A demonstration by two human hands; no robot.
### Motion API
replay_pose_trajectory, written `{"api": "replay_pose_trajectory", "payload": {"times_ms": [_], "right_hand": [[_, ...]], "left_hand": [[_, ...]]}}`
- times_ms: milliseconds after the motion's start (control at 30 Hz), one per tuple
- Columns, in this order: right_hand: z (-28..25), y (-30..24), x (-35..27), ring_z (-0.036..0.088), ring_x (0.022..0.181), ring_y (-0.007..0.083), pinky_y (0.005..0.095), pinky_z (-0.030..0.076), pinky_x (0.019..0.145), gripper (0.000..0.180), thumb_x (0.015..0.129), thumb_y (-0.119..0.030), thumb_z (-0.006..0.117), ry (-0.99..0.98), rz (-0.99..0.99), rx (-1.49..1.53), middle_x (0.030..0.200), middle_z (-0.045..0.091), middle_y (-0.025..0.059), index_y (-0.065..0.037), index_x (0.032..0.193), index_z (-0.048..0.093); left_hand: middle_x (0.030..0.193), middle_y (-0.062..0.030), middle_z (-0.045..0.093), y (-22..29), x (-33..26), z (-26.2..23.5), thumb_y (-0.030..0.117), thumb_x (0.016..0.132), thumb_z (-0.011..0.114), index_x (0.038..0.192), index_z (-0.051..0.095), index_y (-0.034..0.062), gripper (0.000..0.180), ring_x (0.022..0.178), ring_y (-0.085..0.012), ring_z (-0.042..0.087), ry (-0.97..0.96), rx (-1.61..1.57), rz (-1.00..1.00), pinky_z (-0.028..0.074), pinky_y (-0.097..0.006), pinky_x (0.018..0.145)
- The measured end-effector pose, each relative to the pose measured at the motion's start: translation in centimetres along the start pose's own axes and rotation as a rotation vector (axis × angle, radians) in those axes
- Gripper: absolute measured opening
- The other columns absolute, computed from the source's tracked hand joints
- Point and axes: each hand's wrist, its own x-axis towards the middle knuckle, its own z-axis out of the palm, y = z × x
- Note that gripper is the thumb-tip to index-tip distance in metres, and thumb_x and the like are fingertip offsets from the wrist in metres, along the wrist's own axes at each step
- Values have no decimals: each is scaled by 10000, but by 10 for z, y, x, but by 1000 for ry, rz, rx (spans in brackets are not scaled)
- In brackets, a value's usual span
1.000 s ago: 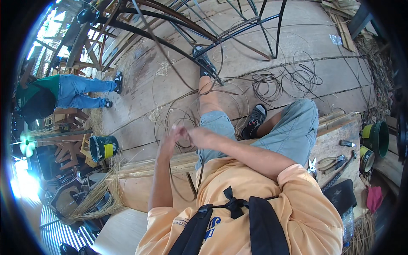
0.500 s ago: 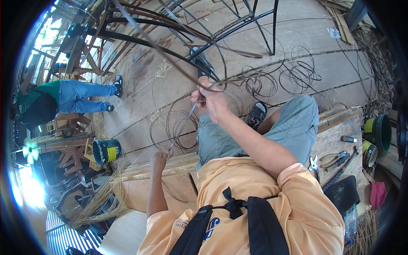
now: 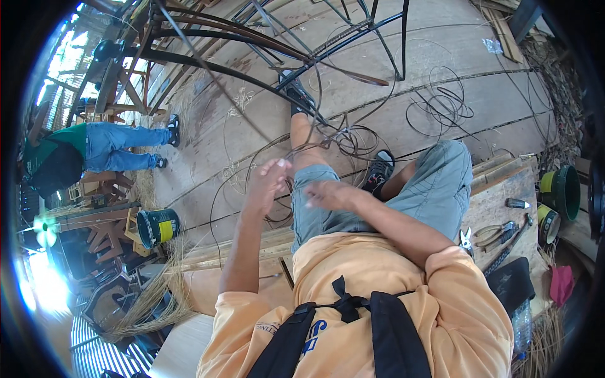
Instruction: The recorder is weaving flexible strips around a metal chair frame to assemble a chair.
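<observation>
My left hand (image 3: pixel 268 183) is raised over my left thigh, fingers closed on a thin brown cane strand. From there the cane strand (image 3: pixel 211 74) runs up and left to the dark frame (image 3: pixel 220 65), which looks like unfinished furniture. My right hand (image 3: pixel 334 196) is just to the right, above my lap, smeared by motion; whether it holds anything is unclear. Loose loops of dark cane (image 3: pixel 353 140) lie around my left leg, beyond both hands. Another coil of cane (image 3: pixel 443 107) rests on the floor farther right.
Pliers (image 3: pixel 495 235), snips (image 3: pixel 466 241) and a hammer (image 3: pixel 509 247) lie on the wooden bench to my right. A green bucket (image 3: pixel 561 194) stands past them. Another bucket (image 3: pixel 157 227) is at left, near a standing person (image 3: pixel 120 146). Light fibre strips (image 3: pixel 157 301) hang over the bench at left.
My left hand has risen toward the middle, and my right hand has come down and nearer my lap. The straight strand stretched between them no longer shows; the cane loops have shifted.
</observation>
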Motion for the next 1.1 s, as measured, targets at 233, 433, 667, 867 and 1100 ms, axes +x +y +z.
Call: {"api": "replay_pose_trajectory", "payload": {"times_ms": [233, 433, 667, 867, 1100], "right_hand": [[-55, 86, -10, 415, 1162, 351, 382, 350, 960, 676, 705, -370, 669, 394, 941, -146, 1262, 434, 212, 24, 1198, 427], [-36, 117, 8, 514, 1065, 312, 397, 388, 904, 648, 695, -334, 686, 417, 798, -8, 1137, 537, 199, -28, 1202, 426], [-41, 122, -19, 553, 832, 376, 389, 427, 722, 313, 802, -243, 532, 242, 460, 127, 879, 578, 258, 19, 973, 547], [-66, 116, -42, 527, 779, 361, 384, 426, 713, 258, 833, -206, 524, 366, 247, 93, 838, 583, 216, 0, 986, 547], [-110, 115, -87, 560, 686, 340, 388, 433, 645, 303, 850, -280, 513, 425, 501, -24, 728, 586, 202, 19, 829, 557]], "left_hand": [[574, 53, 379, 33, -41, -8, 263, 853, 558, 804, 555, 27, 241, 480, -33, 326, -32, 48, 9, 311, -194, 484], [687, -51, 547, 28, -50, -32, 178, 828, 546, 745, 588, -5, 205, 575, -111, 462, -267, -294, 111, 402, -266, 591], [1197, -132, 498, -27, 7, -40, 28, 731, 524, 790, 615, -30, 123, 1214, -232, 387, -251, 179, 54, 313, -352, 978], [1219, -163, 464, -83, 72, -10, -63, 715, 450, 811, 618, 31, 215, 1201, -224, 404, -69, 588, 156, 321, -284, 953], [731, -27, 555, -83, 65, 16, 27, 797, 440, 837, 581, 38, 147, 590, -99, 461, -78, 401, 80, 368, -209, 548]]}}
